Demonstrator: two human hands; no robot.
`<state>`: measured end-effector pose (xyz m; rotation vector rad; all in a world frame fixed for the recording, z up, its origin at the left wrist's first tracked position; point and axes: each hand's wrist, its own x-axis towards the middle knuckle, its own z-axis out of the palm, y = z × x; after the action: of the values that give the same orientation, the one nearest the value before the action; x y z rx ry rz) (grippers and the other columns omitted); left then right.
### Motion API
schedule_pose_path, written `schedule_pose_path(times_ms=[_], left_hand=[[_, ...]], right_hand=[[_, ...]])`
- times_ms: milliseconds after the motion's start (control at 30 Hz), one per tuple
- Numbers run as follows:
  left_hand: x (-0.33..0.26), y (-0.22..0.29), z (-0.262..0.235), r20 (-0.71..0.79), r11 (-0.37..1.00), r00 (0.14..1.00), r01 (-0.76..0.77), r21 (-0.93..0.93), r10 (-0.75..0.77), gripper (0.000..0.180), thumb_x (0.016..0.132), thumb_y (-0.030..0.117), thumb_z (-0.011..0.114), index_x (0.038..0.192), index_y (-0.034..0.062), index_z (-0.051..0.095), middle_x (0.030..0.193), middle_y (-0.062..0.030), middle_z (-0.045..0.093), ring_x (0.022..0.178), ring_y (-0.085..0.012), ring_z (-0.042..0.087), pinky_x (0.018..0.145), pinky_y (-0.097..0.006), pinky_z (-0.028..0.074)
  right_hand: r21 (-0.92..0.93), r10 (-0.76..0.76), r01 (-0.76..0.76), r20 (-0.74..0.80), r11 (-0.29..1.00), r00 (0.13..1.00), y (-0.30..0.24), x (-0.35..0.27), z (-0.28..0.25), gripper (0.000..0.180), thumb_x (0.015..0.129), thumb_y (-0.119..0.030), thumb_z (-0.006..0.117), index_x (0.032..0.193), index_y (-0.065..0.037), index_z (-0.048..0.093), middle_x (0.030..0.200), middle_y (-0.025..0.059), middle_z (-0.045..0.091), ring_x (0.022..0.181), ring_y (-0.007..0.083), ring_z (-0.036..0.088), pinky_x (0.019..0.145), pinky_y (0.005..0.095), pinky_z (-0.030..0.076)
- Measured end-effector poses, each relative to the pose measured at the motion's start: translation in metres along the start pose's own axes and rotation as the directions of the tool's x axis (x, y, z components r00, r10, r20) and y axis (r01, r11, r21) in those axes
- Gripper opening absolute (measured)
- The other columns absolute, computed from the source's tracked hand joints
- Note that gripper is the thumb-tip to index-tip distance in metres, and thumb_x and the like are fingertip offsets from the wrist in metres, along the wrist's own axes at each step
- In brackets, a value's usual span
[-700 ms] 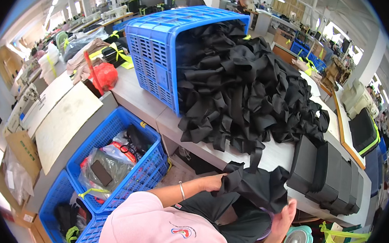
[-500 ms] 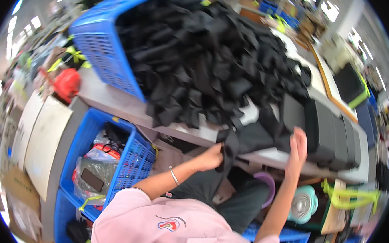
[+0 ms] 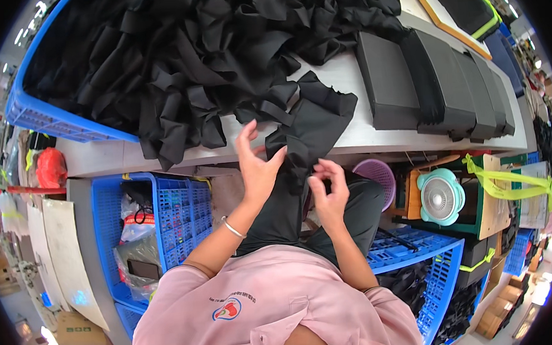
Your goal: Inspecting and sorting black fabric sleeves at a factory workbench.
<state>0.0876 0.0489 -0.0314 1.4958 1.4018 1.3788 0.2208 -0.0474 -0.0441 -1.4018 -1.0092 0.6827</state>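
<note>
A loose black fabric piece lies at the table's near edge, its lower end hanging over toward my lap. My left hand is beside that piece, fingers spread, thumb at its left side. To the right of the hanging end is my right hand, fingers loosely curved and apart, with nothing visible in them. Behind both hands a large heap of black fabric pieces spills from a tipped blue basket onto the table. Neat stacks of black pieces stand on the table at the right.
A blue crate holding bags and a phone stands left of my legs. Below the table at the right are a purple basket, a small teal fan and another blue crate with black fabric. The white table edge runs before me.
My left hand has released the black fabric it gripped. My right hand has come from near the stacks to beside the hanging fabric. The whole view has turned.
</note>
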Motion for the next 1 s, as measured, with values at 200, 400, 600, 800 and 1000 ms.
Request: schedule_pose_path(times_ms=[200, 400, 600, 800, 1000], left_hand=[[0.005, 0.014, 0.014, 0.568, 0.684, 0.806, 0.51, -0.521, -0.167, 0.05, 0.087, 0.003, 0.071, 0.133, 0.0015, 0.051, 0.117, -0.0043, 0.062, 0.106, -0.0112, 0.057, 0.094, -0.024, 0.045], [0.028, 0.018, 0.024, 0.868, 0.174, 0.496, 0.854, -0.491, 0.018, 0.047, 0.087, 0.003, 0.07, 0.13, 0.0064, 0.052, 0.121, -0.0028, 0.062, 0.105, -0.009, 0.058, 0.089, -0.023, 0.045], [0.039, 0.016, 0.047, 0.853, 0.535, 0.521, 0.732, -0.421, -0.042, 0.037, 0.082, 0.0, 0.075, 0.116, 0.0065, 0.061, 0.102, 0.0001, 0.067, 0.089, -0.0064, 0.062, 0.077, -0.021, 0.049], [0.063, -0.004, 0.041, 0.205, 0.954, 0.936, -0.261, -0.145, 0.287, 0.027, 0.08, -0.014, 0.06, 0.097, 0.0029, 0.071, 0.091, -0.0003, 0.057, 0.073, -0.0057, 0.053, 0.064, -0.019, 0.043], [0.059, -0.007, 0.033, 0.162, 0.962, 0.971, -0.136, -0.239, 0.177, 0.022, 0.086, -0.009, 0.065, 0.104, 0.0019, 0.068, 0.099, -0.0008, 0.058, 0.066, -0.0015, 0.048, 0.06, -0.016, 0.041]], right_hand=[[-0.128, -0.08, 0.075, -0.036, 0.989, 0.996, -0.017, 0.03, 0.0, 0.043, 0.076, -0.01, 0.081, 0.109, 0.0, 0.057, 0.112, 0.0109, 0.061, 0.096, 0.0218, 0.061, 0.086, 0.0308, 0.049], [0.241, 0.018, 0.024, -0.173, 0.97, 0.985, -0.026, 0.051, -0.011, 0.031, 0.085, -0.004, 0.074, 0.111, 0.004, 0.058, 0.115, 0.0135, 0.065, 0.101, 0.0188, 0.064, 0.09, 0.0294, 0.049], [-0.509, -0.421, 0.28, -0.186, 0.814, 0.888, -0.006, 0.068, -0.017, 0.02, 0.082, -0.001, 0.074, 0.098, 0.004, 0.064, 0.097, 0.0106, 0.064, 0.08, 0.0206, 0.064, 0.072, 0.027, 0.051], [-0.451, -0.195, -0.057, -0.492, 0.891, 0.848, 0.017, 0.079, -0.06, 0.008, 0.088, -0.004, 0.069, 0.09, -0.002, 0.061, 0.067, 0.0001, 0.057, 0.058, 0.0084, 0.054, 0.057, 0.0243, 0.046], [-0.139, -0.044, 0.006, -0.275, 0.99, 0.96, 0.01, 0.074, -0.079, 0.053, 0.09, -0.013, 0.069, 0.136, -0.003, 0.046, 0.113, 0.0101, 0.059, 0.087, 0.0152, 0.058, 0.08, 0.0292, 0.048]])
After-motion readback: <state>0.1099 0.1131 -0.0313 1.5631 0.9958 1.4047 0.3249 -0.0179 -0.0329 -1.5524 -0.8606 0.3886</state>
